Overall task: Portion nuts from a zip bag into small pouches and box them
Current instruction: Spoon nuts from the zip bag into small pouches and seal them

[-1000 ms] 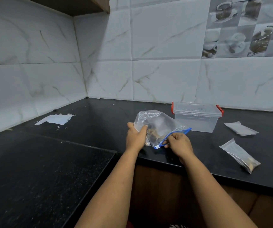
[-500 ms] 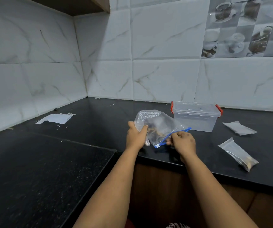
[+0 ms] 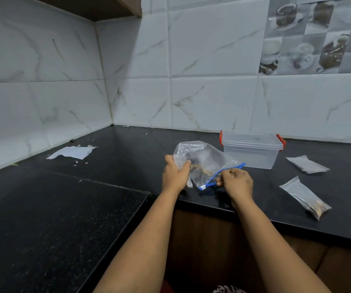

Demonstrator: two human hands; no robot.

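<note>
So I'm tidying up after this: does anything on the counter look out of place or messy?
Yes. A torn piece of white paper lies far left near the wall, with small scraps scattered around it on the black counter. No nuts look spilled; the closed box stands upright.

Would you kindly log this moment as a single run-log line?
left hand: grips zip bag | right hand: pinches blue zip edge | box: lidded | filled pouch: on counter

Black counter [image 3: 111, 187] — box [image 3: 251, 152], pouches [image 3: 304, 197]
</note>
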